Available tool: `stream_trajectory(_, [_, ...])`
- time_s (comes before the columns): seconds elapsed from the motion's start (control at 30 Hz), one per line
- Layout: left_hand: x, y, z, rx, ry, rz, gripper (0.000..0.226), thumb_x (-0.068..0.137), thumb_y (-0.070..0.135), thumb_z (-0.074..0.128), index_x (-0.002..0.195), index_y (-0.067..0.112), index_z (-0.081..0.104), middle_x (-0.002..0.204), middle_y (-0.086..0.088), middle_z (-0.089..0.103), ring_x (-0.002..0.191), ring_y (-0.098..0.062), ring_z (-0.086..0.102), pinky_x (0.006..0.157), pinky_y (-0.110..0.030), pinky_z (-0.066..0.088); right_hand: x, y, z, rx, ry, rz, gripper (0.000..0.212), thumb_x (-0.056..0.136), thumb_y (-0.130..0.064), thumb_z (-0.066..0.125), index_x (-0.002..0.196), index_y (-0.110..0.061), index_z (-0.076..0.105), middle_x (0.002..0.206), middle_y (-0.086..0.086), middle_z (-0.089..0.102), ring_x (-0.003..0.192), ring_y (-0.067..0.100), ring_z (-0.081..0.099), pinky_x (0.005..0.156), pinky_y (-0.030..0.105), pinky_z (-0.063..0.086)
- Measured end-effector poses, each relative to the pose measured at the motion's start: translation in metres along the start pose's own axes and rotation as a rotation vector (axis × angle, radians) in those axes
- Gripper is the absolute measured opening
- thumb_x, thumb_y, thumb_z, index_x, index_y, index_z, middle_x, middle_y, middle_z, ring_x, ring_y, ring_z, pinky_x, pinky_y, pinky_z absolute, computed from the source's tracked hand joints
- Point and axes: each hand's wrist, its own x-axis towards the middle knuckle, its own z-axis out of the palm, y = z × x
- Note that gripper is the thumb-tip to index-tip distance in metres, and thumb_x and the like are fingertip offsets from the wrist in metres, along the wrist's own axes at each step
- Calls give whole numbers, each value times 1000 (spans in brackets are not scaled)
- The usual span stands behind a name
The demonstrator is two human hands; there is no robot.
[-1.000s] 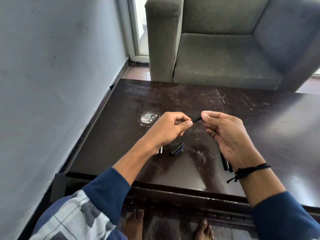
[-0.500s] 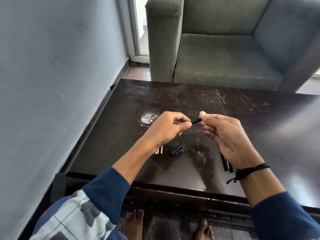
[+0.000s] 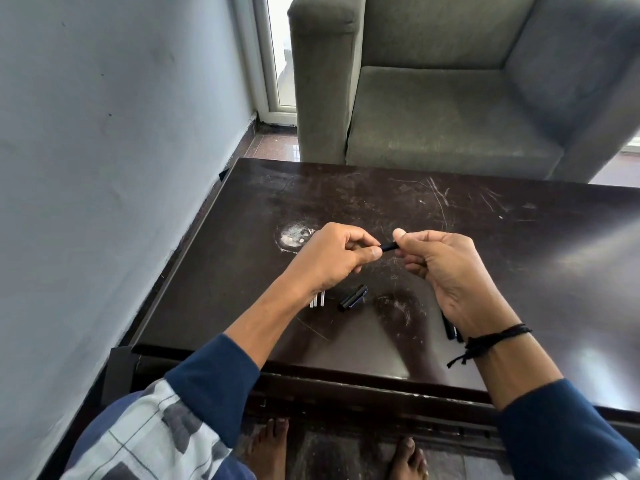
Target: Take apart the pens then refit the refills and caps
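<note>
A black pen (image 3: 388,247) is held between both hands above the dark table (image 3: 519,265). My left hand (image 3: 332,259) pinches its left end with thumb and fingers. My right hand (image 3: 446,268) grips its right part, and most of the pen is hidden inside that fist. On the table below lie two black caps (image 3: 353,298) side by side. Two white refills (image 3: 318,300) poke out from under my left wrist. Dark pen barrels (image 3: 450,329) lie partly hidden under my right wrist.
A grey armchair (image 3: 450,98) stands right behind the table's far edge. A grey wall (image 3: 104,168) runs along the left side. A round white scuff (image 3: 294,235) marks the tabletop near my left hand. Bare feet (image 3: 270,452) show under the near edge.
Both hands stay on the pen and have drawn slightly closer together, so less of the black pen shows between them. The parts on the table have not moved.
</note>
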Motion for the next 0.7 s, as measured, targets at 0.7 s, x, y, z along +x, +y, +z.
stream_trajectory(0.7, [-2,0,1,15,-11,-12,6,92,24,75,88,29,75,62,0,63,61,-7,53,77,-27,43,2,2,-3,-64,-45,-4,15,83,-15,81,75,-4,73,66,5,67,58,8,58,59,19,49])
